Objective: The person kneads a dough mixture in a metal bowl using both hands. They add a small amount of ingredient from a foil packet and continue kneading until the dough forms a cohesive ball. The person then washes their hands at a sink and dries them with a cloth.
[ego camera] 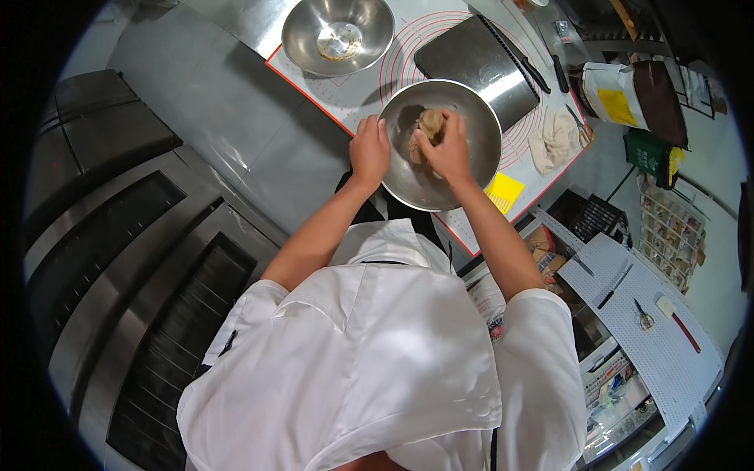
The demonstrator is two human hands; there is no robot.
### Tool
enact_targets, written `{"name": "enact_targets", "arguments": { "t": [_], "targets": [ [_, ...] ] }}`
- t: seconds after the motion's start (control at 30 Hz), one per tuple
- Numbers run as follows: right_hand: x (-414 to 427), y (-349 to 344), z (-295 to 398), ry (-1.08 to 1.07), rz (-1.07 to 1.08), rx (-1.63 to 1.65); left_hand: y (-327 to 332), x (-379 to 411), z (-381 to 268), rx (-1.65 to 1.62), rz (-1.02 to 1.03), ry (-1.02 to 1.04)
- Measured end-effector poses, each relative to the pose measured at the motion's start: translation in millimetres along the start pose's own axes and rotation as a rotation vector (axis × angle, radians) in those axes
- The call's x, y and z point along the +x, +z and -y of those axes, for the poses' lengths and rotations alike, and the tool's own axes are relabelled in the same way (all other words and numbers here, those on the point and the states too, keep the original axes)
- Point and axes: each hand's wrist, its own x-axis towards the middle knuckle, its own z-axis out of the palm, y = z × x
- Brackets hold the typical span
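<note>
A stainless steel mixing bowl (pixel 424 188) stands in front of me near the edge of a worktop. My left hand (pixel 370 147) grips its left rim, thumb against the top of the wall. Inside the bowl, my right hand (pixel 449 144) is closed around the right side of a lump of brownish dough (pixel 432 122). Part of the dough hangs down towards the bowl's base. A second steel bowl (pixel 300 44), with wet brown residue at its bottom, sits farther back on the left. A yellow toothed scraper (pixel 505 191) lies just right of the near bowl.
A red-lined white baking mat (pixel 330 94) lies under the bowls. Behind the near bowl is a dark flat metal appliance (pixel 471 59). Knives (pixel 559 73), a cream cloth (pixel 554 141) and scissors (pixel 586 134) lie to the right. Deck ovens (pixel 171 306) stand at left.
</note>
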Motion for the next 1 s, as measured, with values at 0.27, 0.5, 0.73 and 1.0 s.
{"name": "enact_targets", "arguments": {
  "t": [0.27,0.5,0.73,1.0],
  "targets": [
    [-17.3,-28.2,-7.0,-0.05,0.087,-0.14,0.9,2.6,-4.7,-0.004,0.012,-0.019],
    [-32.7,2.7,-20.9,-0.309,0.425,-0.443,5.9,2.6,0.2,0.036,-0.002,0.026],
    [-18.0,62.3,-37.2,-0.407,0.223,-0.699,2.2,0.4,-2.7,0.031,0.007,0.022],
    [26.1,53.3,-29.2,0.227,-0.133,0.102,5.6,2.5,-1.7,0.039,-0.006,0.054]
  ]
}}
